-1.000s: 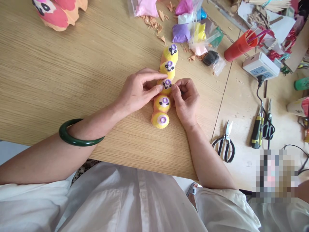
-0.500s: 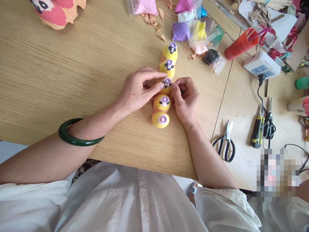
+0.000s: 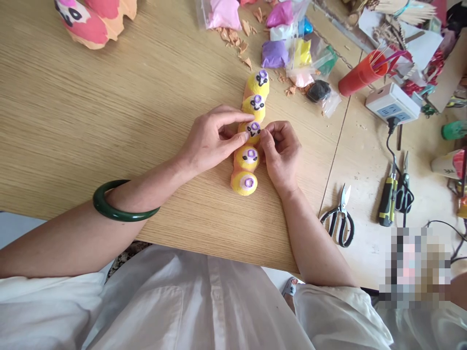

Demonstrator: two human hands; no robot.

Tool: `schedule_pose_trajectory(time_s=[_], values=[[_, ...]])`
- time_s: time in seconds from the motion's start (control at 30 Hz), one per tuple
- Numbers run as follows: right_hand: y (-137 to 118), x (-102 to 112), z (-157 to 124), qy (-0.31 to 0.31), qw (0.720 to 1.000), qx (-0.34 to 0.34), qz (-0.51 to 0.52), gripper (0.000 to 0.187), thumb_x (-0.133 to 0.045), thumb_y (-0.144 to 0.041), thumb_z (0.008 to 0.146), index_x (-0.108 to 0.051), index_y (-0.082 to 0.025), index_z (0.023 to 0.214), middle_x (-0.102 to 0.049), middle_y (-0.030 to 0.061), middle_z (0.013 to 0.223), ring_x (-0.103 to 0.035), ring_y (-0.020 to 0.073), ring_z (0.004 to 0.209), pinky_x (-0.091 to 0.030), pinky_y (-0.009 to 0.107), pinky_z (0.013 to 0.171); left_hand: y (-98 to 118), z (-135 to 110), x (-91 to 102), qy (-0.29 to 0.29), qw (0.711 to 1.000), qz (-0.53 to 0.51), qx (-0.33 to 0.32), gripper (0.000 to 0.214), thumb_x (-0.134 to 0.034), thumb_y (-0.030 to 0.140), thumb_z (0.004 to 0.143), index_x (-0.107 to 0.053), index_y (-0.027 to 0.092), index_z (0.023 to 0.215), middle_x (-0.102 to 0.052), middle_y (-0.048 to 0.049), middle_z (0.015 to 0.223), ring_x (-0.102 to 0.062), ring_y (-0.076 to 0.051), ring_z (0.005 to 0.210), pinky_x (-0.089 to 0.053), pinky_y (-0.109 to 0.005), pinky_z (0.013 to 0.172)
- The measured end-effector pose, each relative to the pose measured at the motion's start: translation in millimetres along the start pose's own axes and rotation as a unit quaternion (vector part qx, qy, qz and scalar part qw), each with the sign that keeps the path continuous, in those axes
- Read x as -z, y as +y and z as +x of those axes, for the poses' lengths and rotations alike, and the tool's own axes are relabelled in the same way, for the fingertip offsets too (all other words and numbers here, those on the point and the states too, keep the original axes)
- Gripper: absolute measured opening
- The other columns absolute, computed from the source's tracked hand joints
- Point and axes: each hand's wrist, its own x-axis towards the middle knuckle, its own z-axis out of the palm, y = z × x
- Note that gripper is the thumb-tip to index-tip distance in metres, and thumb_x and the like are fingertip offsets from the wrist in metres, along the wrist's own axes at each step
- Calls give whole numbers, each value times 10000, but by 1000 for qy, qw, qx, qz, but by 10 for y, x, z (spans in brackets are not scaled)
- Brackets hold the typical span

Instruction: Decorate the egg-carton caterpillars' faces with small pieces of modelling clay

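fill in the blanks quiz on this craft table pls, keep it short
The yellow row of painted faces has ____ bumps.
The left hand and the right hand meet at the bump that is ____ from either end.
The bangle on the left wrist is ____.
The scissors lie to the ____ of the right hand.
Missing words: five; third; green; right

A light wood-grain desk [image 3: 91, 121] fills the view left of the white power strip [image 3: 392, 103]. A straight seam [image 3: 333, 146] runs just left of the strip, and a paler desk panel [image 3: 368, 160] begins there and carries the strip. Far down-left of the strip, under the desk's near edge, a dark speckled patch of floor [image 3: 126, 250] shows. The light is soft and even, with faint shadows.
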Motion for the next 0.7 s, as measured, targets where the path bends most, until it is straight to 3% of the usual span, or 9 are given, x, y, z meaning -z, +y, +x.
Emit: schedule_pose_trajectory(time_s=[0.33,0.57,0.7], values=[[5,16,2,22,998,-26,46,454,-687,-715,934,-592,-273,889,-588,-1,771,-625,155,708,-557,298,605,8,-7,-4,6,1000,-3,9,312,-733,248,902,-801,244,1206,-755,-66,1310,-745,-242,1143,-668,-365,947],[-35,8,25,30,993,-46,101,534,-740,-779,845,-566,-274,843,-541,-49,654,-507,120,534,-505,274,478,-1,-25,0,19,1000,0,-4,327,-715,250,894,-807,236,1207,-773,-75,1242,-750,-218,1044,-659,-356,930],[-9,-1,52,50,990,-36,129,480,-753,-709,881,-575,-267,826,-533,-43,674,-485,113,550,-501,258,488,-34,-22,2,50,999,-3,13,336,-718,278,884,-808,232,1205,-769,-82,1257,-737,-186,948,-653,-309,829]])
